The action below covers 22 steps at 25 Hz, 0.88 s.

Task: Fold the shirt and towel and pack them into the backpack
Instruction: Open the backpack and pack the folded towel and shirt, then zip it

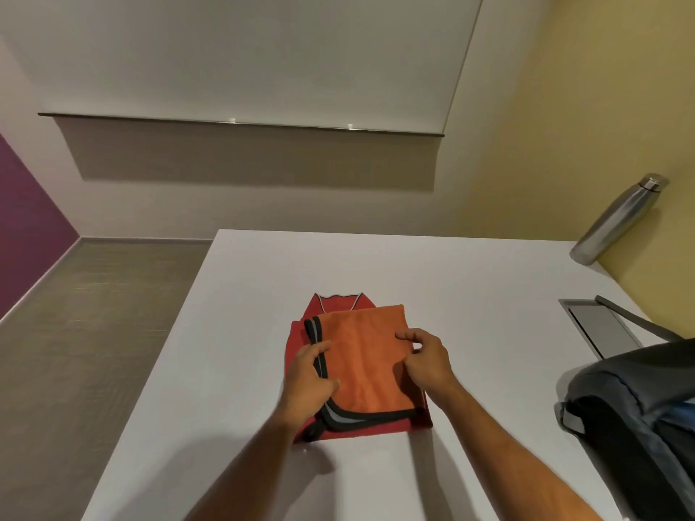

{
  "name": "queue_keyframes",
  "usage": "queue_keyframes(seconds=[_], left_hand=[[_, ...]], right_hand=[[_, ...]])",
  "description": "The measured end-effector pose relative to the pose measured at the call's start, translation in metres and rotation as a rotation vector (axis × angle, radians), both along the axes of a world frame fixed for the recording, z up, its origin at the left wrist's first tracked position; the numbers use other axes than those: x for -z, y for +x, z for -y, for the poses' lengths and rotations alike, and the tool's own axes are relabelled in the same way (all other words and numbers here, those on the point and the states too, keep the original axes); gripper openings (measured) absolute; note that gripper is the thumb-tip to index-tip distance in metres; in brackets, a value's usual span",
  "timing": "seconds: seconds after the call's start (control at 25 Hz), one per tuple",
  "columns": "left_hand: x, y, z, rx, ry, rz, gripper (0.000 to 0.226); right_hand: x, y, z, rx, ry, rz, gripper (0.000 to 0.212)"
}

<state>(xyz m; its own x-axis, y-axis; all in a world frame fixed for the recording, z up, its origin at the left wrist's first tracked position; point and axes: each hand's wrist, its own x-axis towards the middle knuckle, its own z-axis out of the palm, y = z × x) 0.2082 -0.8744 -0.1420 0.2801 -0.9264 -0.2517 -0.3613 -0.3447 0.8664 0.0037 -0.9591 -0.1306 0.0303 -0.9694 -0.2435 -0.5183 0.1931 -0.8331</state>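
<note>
Orange towel (pixel 361 361), folded to a rough rectangle with a dark band along its edge, is between both hands. The left hand (pixel 308 379) lies on the left edge of the towel: the thumb rests on top of the cloth and the fingers reach along the dark band. If the fingers curl under the edge, I cannot tell. The right hand (pixel 427 361) is on the right edge of the towel, with fingers bent and the fingertips pressing into the cloth; it seems to pinch a little fold, but this is not plain.

The towel lies flat on top of a red shirt (pixel 340 306), which is also folded. The shirt shows beyond the towel on the far side, on the left and along the near edge. Its collar, with a thin pale line, points away from the person. The long axis of both runs from near to far, the towel turned slightly to the left.

Both lie on a white worktop (pixel 470 295). To the right of the towel, at the worktop's edge, stands a dark grey backpack (pixel 632 408), its top open. Beyond the backpack is a grey hatch (pixel 601 329) set in the worktop, and farther right a steel bottle (pixel 616 220) near the yellow wall.
</note>
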Motion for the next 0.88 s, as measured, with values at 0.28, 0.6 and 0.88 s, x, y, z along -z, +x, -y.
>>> queue_keyframes(seconds=[0.28,0.6,0.88], left_hand=[[0.026,0.007,0.012,0.071,0.208,0.196,0.076],[0.036,-0.046,-0.002,0.371,-0.209,0.759,0.085],[0.055,-0.05,-0.007,0.708,-0.009,0.95,0.096]], right_hand=[[0.019,0.005,0.019,-0.2,0.088,-0.303,0.063],[0.015,0.02,0.06,-0.655,-0.211,-0.749,0.097],[0.033,0.033,0.088,-0.909,0.028,-0.828,0.107]])
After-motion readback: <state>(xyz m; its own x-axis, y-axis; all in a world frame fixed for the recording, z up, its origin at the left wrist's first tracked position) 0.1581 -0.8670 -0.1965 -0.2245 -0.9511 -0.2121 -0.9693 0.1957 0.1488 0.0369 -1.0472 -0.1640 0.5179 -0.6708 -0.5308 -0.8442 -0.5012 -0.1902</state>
